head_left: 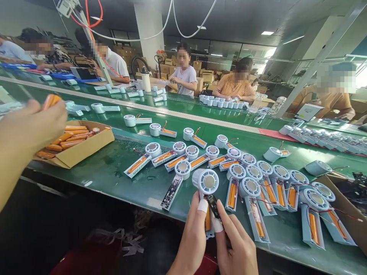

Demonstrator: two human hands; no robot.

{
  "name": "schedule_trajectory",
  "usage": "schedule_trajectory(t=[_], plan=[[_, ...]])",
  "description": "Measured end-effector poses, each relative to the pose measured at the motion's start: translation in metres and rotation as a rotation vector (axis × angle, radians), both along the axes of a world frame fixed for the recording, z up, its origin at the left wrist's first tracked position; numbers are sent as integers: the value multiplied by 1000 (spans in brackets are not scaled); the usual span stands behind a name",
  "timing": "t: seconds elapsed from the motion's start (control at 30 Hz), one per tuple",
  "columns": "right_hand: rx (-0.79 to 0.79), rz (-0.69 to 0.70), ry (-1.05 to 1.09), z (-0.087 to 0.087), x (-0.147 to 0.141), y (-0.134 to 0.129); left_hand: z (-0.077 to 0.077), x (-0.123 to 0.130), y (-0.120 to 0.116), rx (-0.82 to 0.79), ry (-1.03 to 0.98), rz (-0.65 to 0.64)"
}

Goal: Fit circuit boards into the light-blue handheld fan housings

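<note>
Just off the table's front edge, my left hand [190, 231] grips a pale blue handheld fan [208, 181] by its open handle, where an orange battery [208, 219] shows. Pinched in my right hand [236, 242] is a narrow black circuit board [213, 206], held at an angle against the handle just below the round head. White wraps cover both thumbs. To the left lies another fan [182, 168] with a circuit board [172, 193] along its handle. Close by on the right, several fans [252, 187] lie with orange batteries and thin wires exposed.
At left, a co-worker's hands [54, 112] hold an orange battery above a cardboard box [83, 149] of batteries. Another box [348, 194] with dark parts stands at right. More fans lie along the green table [120, 179]. Several people sit across the line.
</note>
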State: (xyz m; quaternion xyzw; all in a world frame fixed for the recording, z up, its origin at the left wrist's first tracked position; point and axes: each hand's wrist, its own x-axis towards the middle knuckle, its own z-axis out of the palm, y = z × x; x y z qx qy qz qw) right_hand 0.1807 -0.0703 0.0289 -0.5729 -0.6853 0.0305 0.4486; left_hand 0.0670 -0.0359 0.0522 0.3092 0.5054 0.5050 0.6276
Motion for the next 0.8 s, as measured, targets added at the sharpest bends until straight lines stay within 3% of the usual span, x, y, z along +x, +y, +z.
schedule_trajectory(t=[0.2,0.33,0.5,0.6,0.7,0.8], plan=[[-97,11,-29,4,-13,9,9,12,-5,72,196,39],[-107,92,-258,10,-2,9,14,9,-2,98,159,48],[-128,215,-449,20,15,11,4,-1,6,59,51,21],[-190,360,-275,22,14,13,1,-6,8,-19,-50,-19],[-327,484,149,15,8,12,4,-11,8,-36,-90,-44],[-484,462,570,3,0,9,11,-15,11,-22,14,-92]])
